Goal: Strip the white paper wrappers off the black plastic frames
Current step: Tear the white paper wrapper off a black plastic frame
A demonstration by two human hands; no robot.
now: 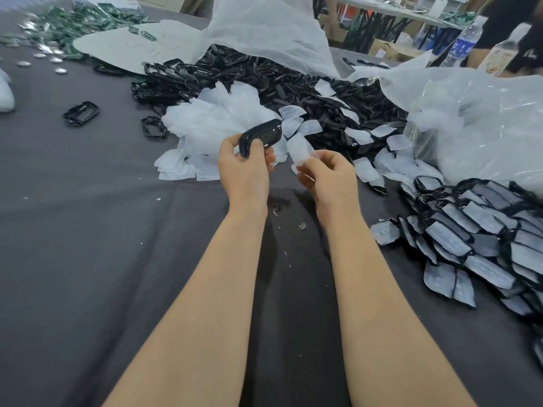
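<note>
My left hand [246, 168] grips a bare black plastic frame [261, 136] above the dark table. Just to its right, my right hand [326, 174] pinches a white paper wrapper [298, 151], which is off the frame and a small gap away from it. A heap of loose white wrappers [217, 124] lies behind my hands. Beyond it spreads a big pile of bare black frames [264, 80]. At the right lies a stack of wrapped frames [476, 230], white paper over black rims.
Dark cloth covers the table [102, 230]. Two single black frames [81, 113] lie at the left. Clear plastic bags [484, 118] bulge at the right, white sheeting [264, 27] at the back. Water bottles [464, 42] and a person's sleeve stand far right. Green parts [67, 27] litter the far left.
</note>
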